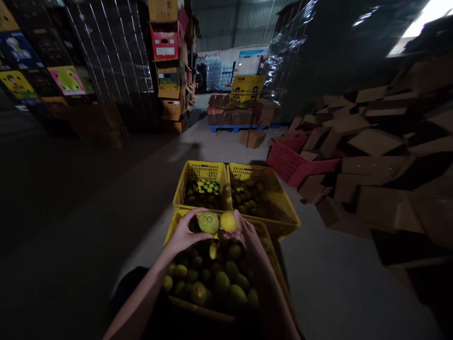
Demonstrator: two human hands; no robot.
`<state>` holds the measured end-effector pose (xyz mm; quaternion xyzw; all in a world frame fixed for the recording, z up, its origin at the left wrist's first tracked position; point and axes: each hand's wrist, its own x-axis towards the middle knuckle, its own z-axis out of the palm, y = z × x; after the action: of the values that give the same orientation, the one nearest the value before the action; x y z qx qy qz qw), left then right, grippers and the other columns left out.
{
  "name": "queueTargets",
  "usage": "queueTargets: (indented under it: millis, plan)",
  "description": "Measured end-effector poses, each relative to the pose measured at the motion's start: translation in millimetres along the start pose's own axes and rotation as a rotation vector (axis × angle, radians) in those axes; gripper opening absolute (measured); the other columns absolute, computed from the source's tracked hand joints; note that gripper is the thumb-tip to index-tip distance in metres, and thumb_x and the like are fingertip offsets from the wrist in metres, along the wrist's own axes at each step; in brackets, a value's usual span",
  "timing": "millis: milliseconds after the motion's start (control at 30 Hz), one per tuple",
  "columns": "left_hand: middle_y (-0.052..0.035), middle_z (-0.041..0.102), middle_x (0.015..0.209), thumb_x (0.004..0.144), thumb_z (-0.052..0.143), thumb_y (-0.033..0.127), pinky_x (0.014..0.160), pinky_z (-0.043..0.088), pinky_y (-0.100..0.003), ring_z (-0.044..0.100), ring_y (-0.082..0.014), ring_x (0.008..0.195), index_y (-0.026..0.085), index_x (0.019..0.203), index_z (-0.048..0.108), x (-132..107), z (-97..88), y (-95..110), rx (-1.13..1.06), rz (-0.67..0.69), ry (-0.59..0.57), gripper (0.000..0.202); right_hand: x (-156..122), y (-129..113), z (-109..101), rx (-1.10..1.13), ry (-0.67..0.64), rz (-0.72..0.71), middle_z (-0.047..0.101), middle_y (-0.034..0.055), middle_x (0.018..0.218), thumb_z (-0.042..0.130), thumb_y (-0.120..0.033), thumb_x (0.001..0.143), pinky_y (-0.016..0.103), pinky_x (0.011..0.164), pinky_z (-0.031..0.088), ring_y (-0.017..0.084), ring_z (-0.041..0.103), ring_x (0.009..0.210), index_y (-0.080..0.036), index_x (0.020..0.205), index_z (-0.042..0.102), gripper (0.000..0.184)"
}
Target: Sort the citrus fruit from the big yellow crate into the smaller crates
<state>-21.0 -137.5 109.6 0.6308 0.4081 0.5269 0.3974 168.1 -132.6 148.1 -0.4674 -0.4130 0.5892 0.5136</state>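
Observation:
My left hand (187, 230) is closed around a green lemon (208, 222), its end turned toward me. Beside it, my right hand (244, 230) grips a yellow lemon (228, 221). The two fruits are held side by side, close together, above the near yellow crate (201, 310). Many green and yellowish fruits (222, 283) fill that crate below my forearms. Behind my hands stand two more yellow crates: the far left crate (180, 189) has small green and yellow fruits (208, 186), and the far right crate (283, 198) contains shaded fruits (247, 200).
A red crate (290, 163) and a heap of cardboard boxes (375, 184) lie to the right. Stacked cartons (169, 80) stand beyond at the left. Farther back, boxes rest on a blue pallet (237, 128). Grey floor (141, 189) surrounds the crates.

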Motion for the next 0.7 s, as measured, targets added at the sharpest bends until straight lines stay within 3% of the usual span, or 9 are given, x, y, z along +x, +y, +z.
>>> queueTargets:
  millis: [200, 433, 700]
  plan:
    - [-0.0114, 0.069, 0.115, 0.058, 0.086, 0.033, 0.093, 0.05, -0.038, 0.065, -0.0257, 0.102, 0.018, 0.117, 0.064, 2.0, 4.2, -2.2, -0.247, -0.129, 0.029, 0.064, -0.6, 3.9, 5.4, 0.011, -0.073, -0.033, 0.06, 0.0032, 0.056, 0.061, -0.071, 0.069, 0.033, 0.049, 0.046, 0.02, 0.055, 0.052, -0.021, 0.071, 0.064, 0.05]
    - [-0.0097, 0.068, 0.12, 0.054, 0.087, 0.037, 0.1, 0.046, -0.039, 0.061, -0.0278, 0.113, 0.018, 0.108, 0.07, 5.8, 5.0, 1.9, -0.343, -0.227, 0.168, 0.06, -9.8, -3.2, 7.4, -0.067, -0.104, -0.154, 0.053, -0.0033, 0.055, 0.068, -0.051, 0.074, 0.027, 0.053, 0.039, 0.013, 0.045, 0.051, -0.02, 0.077, 0.063, 0.032]
    - [-0.0057, 0.07, 0.107, 0.062, 0.083, 0.042, 0.087, 0.05, -0.032, 0.064, -0.023, 0.101, 0.021, 0.108, 0.066, 6.1, 6.0, 10.9, -0.422, -0.202, 0.138, 0.053, -5.9, -1.6, 1.6, -0.149, -0.103, -0.245, 0.051, -0.0045, 0.057, 0.077, -0.04, 0.066, 0.023, 0.048, 0.035, 0.01, 0.042, 0.052, -0.018, 0.078, 0.064, 0.028]
